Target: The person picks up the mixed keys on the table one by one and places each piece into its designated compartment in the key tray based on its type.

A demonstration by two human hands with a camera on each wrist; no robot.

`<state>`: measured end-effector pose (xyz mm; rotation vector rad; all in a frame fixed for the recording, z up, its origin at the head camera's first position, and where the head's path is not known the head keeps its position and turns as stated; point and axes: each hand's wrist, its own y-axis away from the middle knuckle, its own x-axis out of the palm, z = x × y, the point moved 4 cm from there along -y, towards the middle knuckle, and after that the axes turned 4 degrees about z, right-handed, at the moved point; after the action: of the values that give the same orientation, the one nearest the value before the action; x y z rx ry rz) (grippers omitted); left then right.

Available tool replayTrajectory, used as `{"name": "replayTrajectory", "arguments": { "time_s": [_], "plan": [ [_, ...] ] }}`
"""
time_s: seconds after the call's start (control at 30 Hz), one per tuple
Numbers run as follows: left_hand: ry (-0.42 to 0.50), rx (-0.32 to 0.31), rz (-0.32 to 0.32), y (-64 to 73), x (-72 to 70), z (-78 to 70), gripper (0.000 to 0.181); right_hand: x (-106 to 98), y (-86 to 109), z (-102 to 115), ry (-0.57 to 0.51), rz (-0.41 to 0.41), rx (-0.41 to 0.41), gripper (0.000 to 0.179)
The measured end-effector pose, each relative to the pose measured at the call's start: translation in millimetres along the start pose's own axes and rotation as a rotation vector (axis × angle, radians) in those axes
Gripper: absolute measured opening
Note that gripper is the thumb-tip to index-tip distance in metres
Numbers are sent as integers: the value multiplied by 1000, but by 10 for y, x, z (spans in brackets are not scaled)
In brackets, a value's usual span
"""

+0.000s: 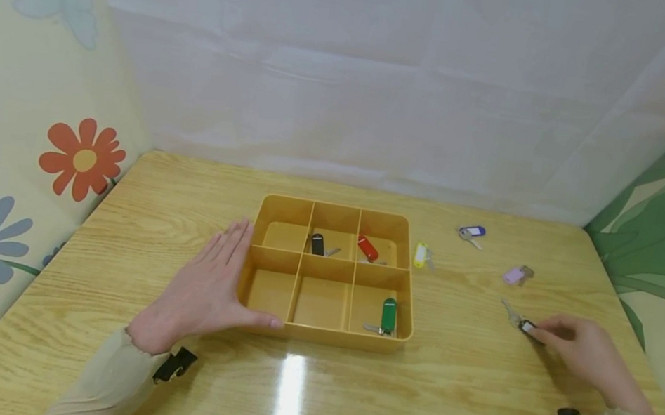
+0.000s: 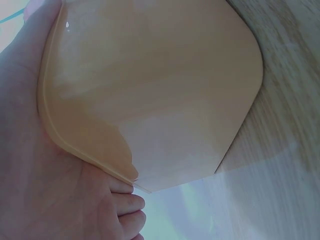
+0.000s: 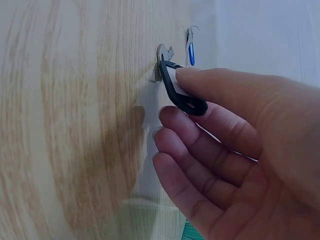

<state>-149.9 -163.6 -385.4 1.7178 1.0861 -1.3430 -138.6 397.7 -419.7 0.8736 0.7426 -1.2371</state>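
At the right of the table, my right hand (image 1: 583, 349) pinches a black key tag (image 3: 175, 95) between thumb and fingers. A key (image 3: 161, 52) hangs from the tag's end. My left hand (image 1: 199, 292) rests against the left corner of a yellow divided tray (image 1: 321, 336), fingers straight along its side and thumb at the front rim. Inside the tray, a black key tag (image 1: 317, 244) lies in the back middle compartment, a red key tag (image 1: 368, 248) in the back right, and a green key tag (image 1: 389, 315) in the front right, each beside a key.
To the tray's right lie a yellow key tag (image 1: 421, 255), a blue key tag (image 1: 473, 231) and a purple key tag (image 1: 514, 275), each with a key. The wooden table (image 1: 438, 407) meets a white cloth backdrop (image 1: 346, 110) behind and patterned panels at both sides.
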Motion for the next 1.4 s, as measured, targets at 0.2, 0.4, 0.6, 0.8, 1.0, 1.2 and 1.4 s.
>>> {"name": "replayTrajectory", "arguments": {
  "time_s": [0.2, 0.4, 0.6, 0.8, 1.0, 1.2, 1.4],
  "plan": [
    [2, 0, 0, -1, -6, -5, 147, -4, 1, -6, -3, -2, 1, 30],
    [2, -4, 3, -6, -13, -10, 148, -14, 0, -3, -4, -20, -13, 30],
    [-3, -9, 6, -11, -12, -11, 149, -32, 1, 17, -25, -19, -10, 33],
    [-5, -9, 2, -5, -11, -11, 149, -31, 1, 33, -26, -46, -8, 35],
    [-3, -6, 2, 1, -2, -8, 148, -37, -1, 44, -27, -81, -26, 32],
    [-1, -6, 2, -1, 4, -3, 148, -45, 6, 40, -39, -99, -27, 31],
    [-1, -10, 1, -6, 4, 0, 149, -70, 6, 50, -44, -142, -25, 27]
  ]
}}
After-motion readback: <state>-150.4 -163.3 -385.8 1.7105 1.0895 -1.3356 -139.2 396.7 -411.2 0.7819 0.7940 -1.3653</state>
